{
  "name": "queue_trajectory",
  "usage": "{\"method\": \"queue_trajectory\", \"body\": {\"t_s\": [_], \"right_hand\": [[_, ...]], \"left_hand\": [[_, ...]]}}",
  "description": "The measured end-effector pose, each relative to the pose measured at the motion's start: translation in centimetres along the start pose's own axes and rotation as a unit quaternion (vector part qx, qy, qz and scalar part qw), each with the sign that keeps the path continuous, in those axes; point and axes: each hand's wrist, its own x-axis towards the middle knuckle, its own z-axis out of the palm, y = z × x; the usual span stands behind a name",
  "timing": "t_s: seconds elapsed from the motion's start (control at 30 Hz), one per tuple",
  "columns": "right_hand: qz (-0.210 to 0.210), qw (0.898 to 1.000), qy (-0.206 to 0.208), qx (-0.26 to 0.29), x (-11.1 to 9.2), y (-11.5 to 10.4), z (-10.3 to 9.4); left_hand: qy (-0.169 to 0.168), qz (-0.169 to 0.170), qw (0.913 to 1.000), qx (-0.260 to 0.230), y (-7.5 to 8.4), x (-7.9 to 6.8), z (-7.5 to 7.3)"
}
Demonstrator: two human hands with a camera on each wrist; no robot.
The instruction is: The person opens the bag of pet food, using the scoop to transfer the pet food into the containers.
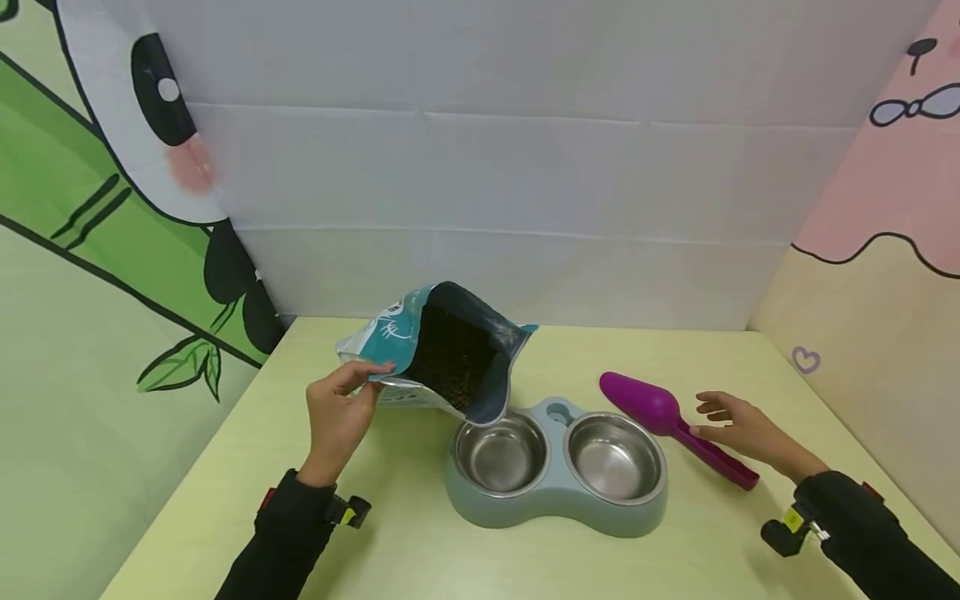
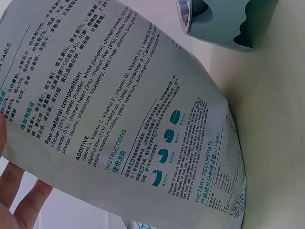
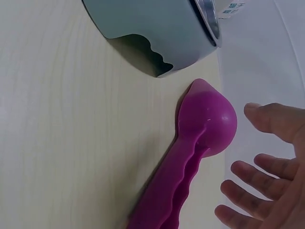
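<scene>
In the head view my left hand (image 1: 341, 417) pinches the edge of an opened pet food bag (image 1: 408, 333), tilted so its mouth faces me, with dark brown kibble (image 1: 453, 354) inside. Printed text covers the bag's back in the left wrist view. The bag's lower lip overlaps the left steel bowl of a blue-grey double pet bowl (image 1: 555, 500). Both the left bowl (image 1: 502, 454) and right bowl (image 1: 615, 458) show bare metal. A purple scoop (image 1: 652, 404) lies face down right of the stand. Beside its handle my right hand (image 1: 750, 429) hovers, fingers spread and holding nothing.
The pale yellow table (image 1: 405, 542) meets a white cloth backdrop (image 1: 525, 200) behind the bag. Cartoon-printed panels stand at the left and right, the right panel (image 1: 862, 358) close to my right arm.
</scene>
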Motion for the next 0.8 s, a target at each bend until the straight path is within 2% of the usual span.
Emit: {"method": "queue_trajectory", "body": {"t_s": [0.37, 0.5, 0.63, 0.8], "right_hand": [[0.022, 0.999, -0.017, -0.025, -0.2, 1.0, 1.2], [0.03, 0.998, -0.027, -0.046, -0.2, 1.2, 1.6], [0.021, 0.997, -0.029, -0.073, 0.1, 1.9, 2.0], [0.019, 0.995, -0.024, -0.099, 0.4, 2.8, 2.8]], "left_hand": [[0.004, -0.002, 0.9997, -0.023, -0.2, -0.1, 0.0], [0.004, 0.0, 0.9997, -0.022, -1.3, -0.3, 0.1], [0.005, -0.002, 0.9998, -0.017, -2.7, -0.6, 0.3], [0.007, 0.0, 0.9999, -0.015, -3.0, -0.7, 0.3]]}}
